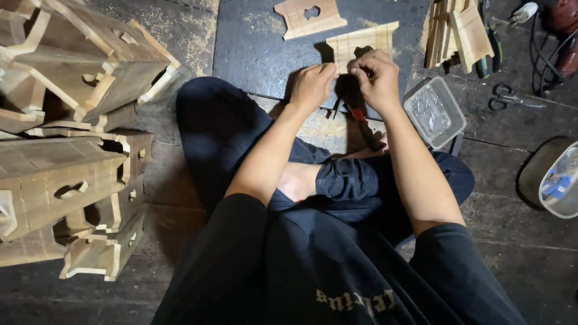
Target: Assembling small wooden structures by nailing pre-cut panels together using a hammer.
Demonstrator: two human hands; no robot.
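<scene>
Left hand (311, 86): curled shut, fingertips pressed to the lower edge of the notched wooden panel (360, 43). Right hand (376, 77): fingers pinched closed on the same panel. Panel was laid flat on the dark mat (253, 42), beside a clear plastic tray (433, 112).

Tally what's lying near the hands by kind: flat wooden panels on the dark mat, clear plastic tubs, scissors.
Flat wooden panels on the dark mat: 2, the cut-out panel and the slatted panel both hands touch
Clear plastic tubs: 2, and
Scissors: 1
Total: 5
</scene>
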